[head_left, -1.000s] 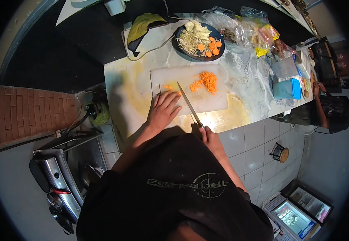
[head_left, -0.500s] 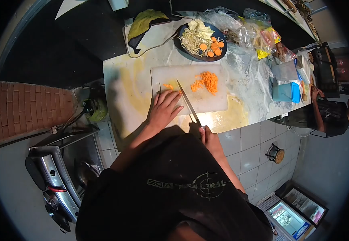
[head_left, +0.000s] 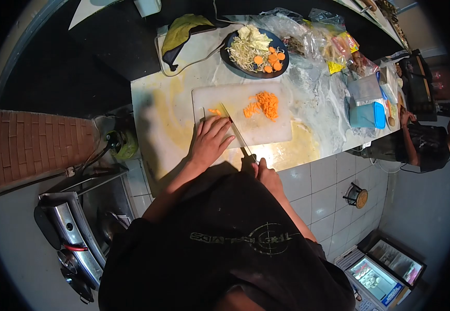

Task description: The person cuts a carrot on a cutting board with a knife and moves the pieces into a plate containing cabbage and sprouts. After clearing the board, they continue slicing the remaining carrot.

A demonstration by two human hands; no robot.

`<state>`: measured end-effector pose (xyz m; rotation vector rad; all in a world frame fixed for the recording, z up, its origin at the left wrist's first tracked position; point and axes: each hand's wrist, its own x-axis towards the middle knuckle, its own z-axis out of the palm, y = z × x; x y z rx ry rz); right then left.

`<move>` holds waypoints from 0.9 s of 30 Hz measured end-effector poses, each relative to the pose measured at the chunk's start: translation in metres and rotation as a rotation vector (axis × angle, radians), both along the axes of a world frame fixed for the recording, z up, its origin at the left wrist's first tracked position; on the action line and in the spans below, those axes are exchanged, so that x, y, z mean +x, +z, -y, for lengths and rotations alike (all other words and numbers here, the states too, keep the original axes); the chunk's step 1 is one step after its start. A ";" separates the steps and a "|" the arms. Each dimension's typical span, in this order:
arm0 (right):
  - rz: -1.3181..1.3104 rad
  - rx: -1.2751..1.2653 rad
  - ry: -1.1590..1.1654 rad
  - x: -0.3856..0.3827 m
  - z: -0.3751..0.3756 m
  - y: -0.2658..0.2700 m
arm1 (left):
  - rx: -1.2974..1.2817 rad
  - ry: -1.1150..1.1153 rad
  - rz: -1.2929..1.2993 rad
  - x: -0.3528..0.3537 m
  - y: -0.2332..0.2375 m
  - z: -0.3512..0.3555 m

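My left hand (head_left: 212, 141) lies on the left part of the white cutting board (head_left: 282, 132), its fingers extended and covering whatever is under them. Small orange carrot pieces (head_left: 215, 111) show just beyond its fingertips. My right hand (head_left: 268, 175) is wrapped round the handle of a knife (head_left: 239, 134) at the board's near edge. The blade slants up and left across the board, close beside my left fingertips. A pile of shredded carrot (head_left: 266, 105) sits on the board's right side.
Behind the board is a dark plate (head_left: 234, 61) with sprouts, cabbage and carrot slices. Plastic bags (head_left: 315, 41) and a blue container (head_left: 368, 115) stand to the right. Another person (head_left: 424, 142) is at the far right. A stove (head_left: 69, 223) is at lower left.
The knife blade has shifted slightly left and lies closer to my left fingertips. My left hand stays in nearly the same place. The whole view has moved a little.
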<state>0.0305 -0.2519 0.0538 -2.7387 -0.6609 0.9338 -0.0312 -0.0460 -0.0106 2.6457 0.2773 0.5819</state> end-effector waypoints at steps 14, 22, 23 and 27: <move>0.087 0.145 0.055 0.005 0.019 0.000 | -0.030 0.004 0.033 -0.001 -0.001 0.001; 0.018 0.201 0.048 0.005 0.017 0.006 | -0.036 0.005 0.050 0.000 -0.001 0.000; 0.017 0.200 0.048 0.005 0.017 0.006 | -0.035 0.004 0.054 0.000 -0.001 0.000; 0.032 0.205 0.063 0.010 0.017 0.008 | -0.040 0.006 0.057 0.000 0.000 -0.001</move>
